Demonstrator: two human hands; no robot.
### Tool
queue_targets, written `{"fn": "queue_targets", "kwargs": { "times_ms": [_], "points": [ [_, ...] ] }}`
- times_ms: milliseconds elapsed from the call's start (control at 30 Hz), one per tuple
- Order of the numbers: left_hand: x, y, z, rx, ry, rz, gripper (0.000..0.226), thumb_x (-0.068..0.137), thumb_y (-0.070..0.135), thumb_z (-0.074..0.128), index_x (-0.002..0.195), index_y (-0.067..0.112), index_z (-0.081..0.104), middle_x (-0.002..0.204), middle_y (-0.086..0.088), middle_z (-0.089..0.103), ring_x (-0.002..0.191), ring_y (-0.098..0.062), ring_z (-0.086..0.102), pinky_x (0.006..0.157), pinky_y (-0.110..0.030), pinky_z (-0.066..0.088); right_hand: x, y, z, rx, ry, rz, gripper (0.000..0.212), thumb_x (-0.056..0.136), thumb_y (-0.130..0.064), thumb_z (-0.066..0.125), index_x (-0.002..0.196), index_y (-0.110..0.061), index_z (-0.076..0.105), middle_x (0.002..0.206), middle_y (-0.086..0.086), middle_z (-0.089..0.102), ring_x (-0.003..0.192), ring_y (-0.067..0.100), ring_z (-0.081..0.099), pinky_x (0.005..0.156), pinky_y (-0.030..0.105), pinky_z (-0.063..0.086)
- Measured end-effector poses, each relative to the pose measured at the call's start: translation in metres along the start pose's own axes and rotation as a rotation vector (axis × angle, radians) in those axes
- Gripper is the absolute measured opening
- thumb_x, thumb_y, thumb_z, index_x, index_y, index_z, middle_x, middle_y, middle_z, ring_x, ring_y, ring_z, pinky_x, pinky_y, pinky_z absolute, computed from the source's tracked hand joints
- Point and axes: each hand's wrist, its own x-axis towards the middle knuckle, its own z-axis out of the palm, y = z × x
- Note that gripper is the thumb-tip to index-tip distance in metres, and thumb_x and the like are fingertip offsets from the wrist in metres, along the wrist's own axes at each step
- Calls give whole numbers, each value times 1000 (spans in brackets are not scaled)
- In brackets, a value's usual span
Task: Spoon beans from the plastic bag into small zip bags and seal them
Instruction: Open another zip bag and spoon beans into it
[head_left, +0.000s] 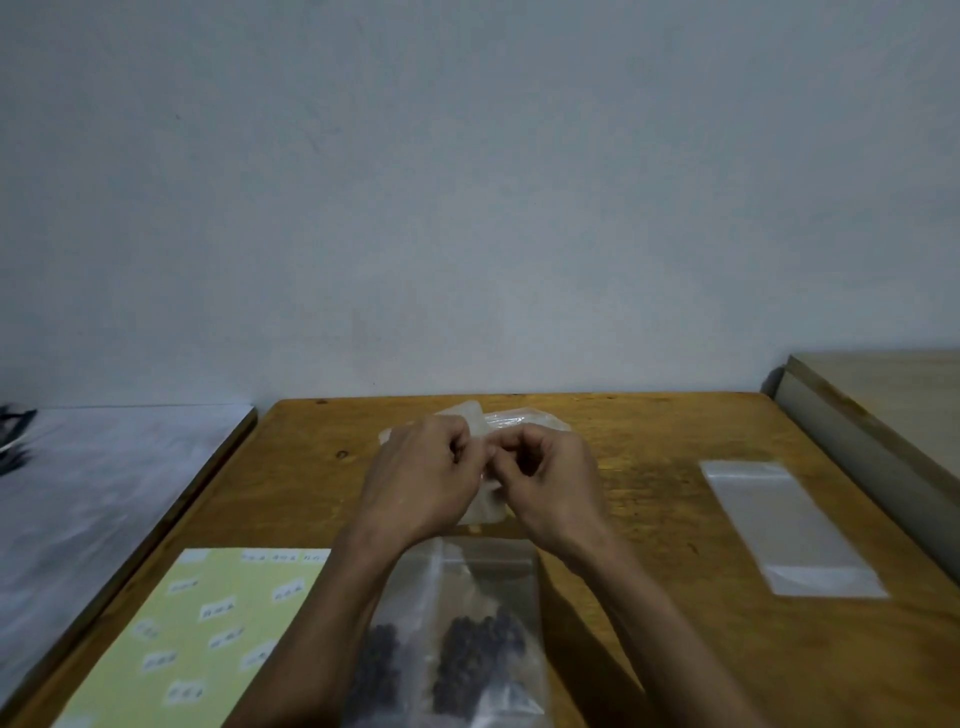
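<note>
Two hands meet over the middle of a brown wooden table (649, 426). The left hand (423, 480) and the right hand (550, 480) are close together, knuckles up, with the fingers of both curled in. Between them they pinch a small clear zip bag (485, 506); its lower end hangs out just under the hands and looks soft and see-through. Whether the small bag has beans in it cannot be told, because the hands cover most of it.

Just past the fingertips, on the far side of the hands, lies some more clear crinkly plastic (511, 418) (it is too blurry to say what kind of bag it is).

Nearer to the person than the hands, between the two forearms, sits the big plastic bag (457, 623). Dark beans (480, 647) lie in a heap at its near end, and the left forearm crosses over part of it.

Off to the side of the right hand, well apart from it, a flat clear sleeve bag (789, 525) lies on the wood.

On the side of the left hand, and closer to the person, is a pale yellow sheet (208, 639) dotted with little white stickers (217, 609). The writing on them is too small to read.
</note>
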Motion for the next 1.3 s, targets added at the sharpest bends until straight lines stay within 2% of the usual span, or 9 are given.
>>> {"fn": "queue_targets", "kwargs": {
  "times_ms": [133, 300, 600, 767, 867, 1000, 1067, 1167, 1300],
  "points": [
    [0, 2, -8, -6, 49, -5, 34, 79, 20, 64, 52, 13, 45, 52, -11, 51, 50, -20, 44, 48, -40, 39, 7, 5, -9, -135, 163, -4, 11, 90, -14, 69, 86, -22, 74, 80, -9, 72, 73, 9, 71, 65, 35, 63],
    [2, 9, -12, -3, 54, -44, 28, 73, 26, 65, 57, 3, 59, 57, -13, 63, 53, -26, 60, 54, -42, 52, 2, -7, -10, -128, 34, -48, 9, 90, -17, 69, 98, -21, 71, 89, -11, 70, 77, 6, 69, 65, 23, 61],
    [4, 12, -22, -167, -27, -168, 26, 77, 20, 72, 58, 4, 67, 51, -2, 69, 53, -17, 72, 66, -45, 63, 5, -10, -10, -169, 39, -113, 23, 88, -3, 66, 86, -25, 64, 83, -7, 69, 69, 6, 70, 57, 32, 61],
    [8, -15, -9, -380, 109, -64, 34, 83, 37, 78, 64, 13, 65, 60, -2, 68, 62, -26, 68, 61, -52, 60, 5, 0, -10, -236, 49, -36, 32, 91, -3, 64, 116, -20, 75, 113, -8, 73, 90, 1, 65, 81, 19, 57],
    [6, -29, -1, -341, 143, 6, 21, 80, 37, 81, 80, 22, 67, 77, 7, 68, 75, -14, 65, 70, -40, 61, 2, 6, -12, -140, 66, 25, 31, 92, -5, 66, 118, -20, 74, 113, -11, 70, 84, -4, 63, 81, 15, 56],
    [15, -25, 1, -97, -193, 220, 101, 59, 59, 90, 145, 34, 42, 144, 17, 39, 132, -4, 35, 101, -22, 35, 7, 3, -15, -11, 77, 72, 27, 92, -4, 66, 110, -21, 76, 108, -9, 74, 98, 11, 71, 83, 42, 63],
    [19, -21, 2, -22, -253, 261, 129, 50, 60, 93, 156, 34, 24, 150, 18, 27, 137, -5, 23, 110, -27, 28, 10, -1, -19, 17, 59, 77, 26, 93, -4, 65, 110, -22, 74, 109, -7, 74, 99, 14, 71, 78, 42, 64],
    [25, -18, 4, 35, -231, 290, 127, 50, 68, 85, 155, 30, 24, 143, 10, 39, 124, -10, 33, 114, -43, 35, 13, -7, -26, 48, 33, 68, 25, 92, -8, 69, 109, -25, 74, 108, -6, 71, 93, 12, 70, 68, 33, 64],
    [27, -16, 2, 131, -240, 347, 121, 50, 78, 64, 153, 24, 30, 131, 7, 44, 113, -12, 37, 111, -48, 35, 12, -14, -36, -333, 100, -84, 21, 83, -18, 82, 103, -25, 78, 93, -12, 62, 70, -4, 56, 54, 7, 42]
  ]
}}
